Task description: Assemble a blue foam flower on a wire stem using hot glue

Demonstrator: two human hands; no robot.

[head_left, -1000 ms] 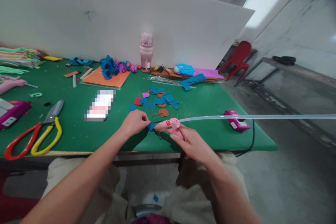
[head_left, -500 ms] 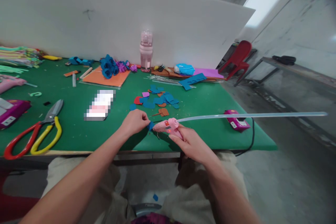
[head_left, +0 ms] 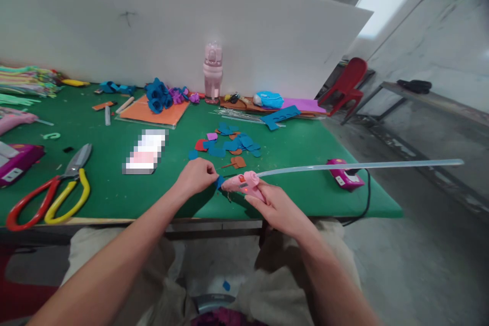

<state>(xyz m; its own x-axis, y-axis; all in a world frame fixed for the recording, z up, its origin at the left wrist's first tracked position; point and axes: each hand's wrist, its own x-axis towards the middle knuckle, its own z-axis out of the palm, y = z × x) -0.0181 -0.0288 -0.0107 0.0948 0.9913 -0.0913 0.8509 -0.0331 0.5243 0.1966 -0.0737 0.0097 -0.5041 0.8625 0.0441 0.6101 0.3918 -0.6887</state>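
My right hand (head_left: 277,207) grips a pink glue gun (head_left: 244,183) above the front edge of the green table (head_left: 114,183). A long clear glue stick (head_left: 359,166) juts from the gun's back, far out to the right. The gun's nozzle touches a small blue felt piece (head_left: 219,182) pinched in my left hand (head_left: 196,175). Loose blue, red and orange felt cut-outs (head_left: 229,145) lie just beyond my hands.
Large red-and-yellow shears (head_left: 53,191) lie at the front left. A magenta power box (head_left: 344,175) with a black cable sits at the right edge. A pink bottle (head_left: 213,72), blue felt flowers (head_left: 157,96) and an orange sheet (head_left: 155,111) stand further back. A red chair (head_left: 346,86) is off the table's right.
The glue stick has slid leftward into the gun, so its far end now shows inside the picture. Both hands stay almost where they were.
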